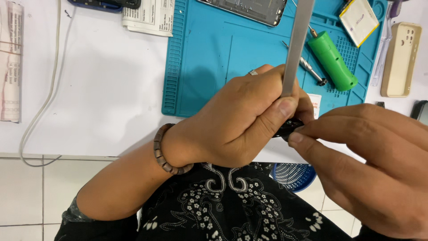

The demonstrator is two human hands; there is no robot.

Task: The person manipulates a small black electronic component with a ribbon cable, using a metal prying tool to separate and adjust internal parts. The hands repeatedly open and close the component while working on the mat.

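Lower frame, nearest: dark patterned garment with white floral print (232, 209); blue perforated basket (294, 175) on the tiled floor just beneath the hands.

Centre: left hand (236, 120), brown beaded bracelet (166, 154) on the wrist, ring on one finger. Fingers curled together, thumb pressed against a flat grey metal strip (298, 40) that rises toward the top edge of the frame.

Centre right: right hand (370, 165), thumb and forefinger pinched on a small black part (289, 127), which sits between the two hands at centre right, mostly hidden; its kind cannot be told.

Middle distance: white table (102, 89); teal work mat (209, 58) lying on it, upper centre. On the mat: green cylindrical tool (332, 60); slim metal screwdriver (307, 64) just beside it; opened phone body (249, 9) at the top edge; flat white rectangular pack with yellow border (359, 20), upper right.

Far right: beige phone case (401, 58), off the mat. Upper left: folded printed paper (149, 18); white cable (47, 89) looping along the table; rolled printed paper (11, 62) at the left edge.
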